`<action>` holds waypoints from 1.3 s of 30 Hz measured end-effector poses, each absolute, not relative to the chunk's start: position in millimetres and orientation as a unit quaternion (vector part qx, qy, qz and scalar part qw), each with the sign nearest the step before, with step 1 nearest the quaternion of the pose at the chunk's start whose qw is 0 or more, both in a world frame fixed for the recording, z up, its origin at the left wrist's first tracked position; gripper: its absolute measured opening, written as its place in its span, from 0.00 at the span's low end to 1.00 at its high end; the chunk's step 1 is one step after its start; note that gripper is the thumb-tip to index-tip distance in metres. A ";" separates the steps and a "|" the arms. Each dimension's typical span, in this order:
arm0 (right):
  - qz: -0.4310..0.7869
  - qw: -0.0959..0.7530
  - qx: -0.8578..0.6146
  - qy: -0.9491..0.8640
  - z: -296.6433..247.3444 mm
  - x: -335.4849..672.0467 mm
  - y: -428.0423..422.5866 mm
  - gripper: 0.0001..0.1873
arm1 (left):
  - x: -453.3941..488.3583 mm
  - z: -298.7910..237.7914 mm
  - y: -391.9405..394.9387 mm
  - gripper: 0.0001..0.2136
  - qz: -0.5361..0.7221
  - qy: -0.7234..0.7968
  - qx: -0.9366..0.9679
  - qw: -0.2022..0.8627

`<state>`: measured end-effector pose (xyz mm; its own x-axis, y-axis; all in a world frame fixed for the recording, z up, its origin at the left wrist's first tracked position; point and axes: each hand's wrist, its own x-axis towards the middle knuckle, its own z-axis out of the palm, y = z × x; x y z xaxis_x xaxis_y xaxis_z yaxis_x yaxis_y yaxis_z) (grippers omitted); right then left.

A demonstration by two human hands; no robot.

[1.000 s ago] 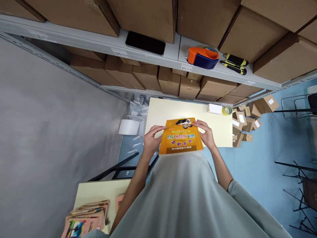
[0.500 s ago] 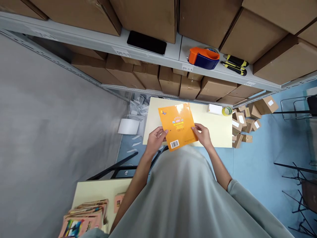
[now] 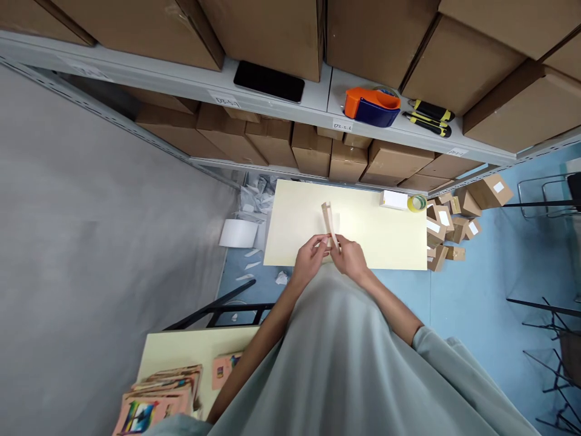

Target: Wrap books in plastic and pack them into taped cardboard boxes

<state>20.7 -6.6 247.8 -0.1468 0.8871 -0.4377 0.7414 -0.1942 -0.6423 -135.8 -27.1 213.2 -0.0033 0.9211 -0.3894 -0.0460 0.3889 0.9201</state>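
A thin book [image 3: 327,218] stands nearly edge-on above the pale table [image 3: 290,212], its pages and spine edge towards me; the orange cover is hidden at this angle. My left hand [image 3: 310,260] pinches its near end from the left. From the right, my right hand [image 3: 350,257] grips the same end, fingers closed round it. The two hands almost touch in front of my grey-green shirt.
A white box [image 3: 394,200] and a tape roll [image 3: 416,203] sit at the table's back right. On the shelf above lie a phone [image 3: 269,81], a tape dispenser [image 3: 372,107] and box cutters [image 3: 429,118]. Stacked books [image 3: 157,402] stand lower left; cardboard parcels [image 3: 440,221] lie right.
The book has turned from its orange face towards me to nearly edge-on. Both hands have moved inward, close together at its near end.
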 end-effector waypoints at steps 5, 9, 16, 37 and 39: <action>0.640 0.299 -0.559 -0.434 228.0 66.3 -0.6 0.21 | -157.9 200.6 -17.2 0.29 0.405 0.658 0.359 0.524; 0.685 0.334 -0.523 -0.382 229.3 91.0 -2.9 0.25 | -176.7 194.3 -10.5 0.32 0.396 0.623 0.285 0.611; 0.690 0.328 -0.535 -0.360 234.0 103.4 1.3 0.28 | -181.3 213.9 -11.2 0.30 0.427 0.587 0.292 0.623; 0.550 0.390 -0.507 -0.536 238.4 115.0 12.2 0.19 | -187.9 250.0 -15.1 0.06 0.453 0.582 0.480 0.476; 0.558 0.378 -0.515 -0.530 239.6 113.9 11.3 0.22 | -189.2 247.5 -14.7 0.12 0.456 0.586 0.446 0.500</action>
<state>113.9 11.3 239.6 -0.1845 0.9674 -0.1735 0.1239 -0.1522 -0.9806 -189.2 -14.7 247.5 -0.1027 0.9783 -0.1802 0.0665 0.1875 0.9800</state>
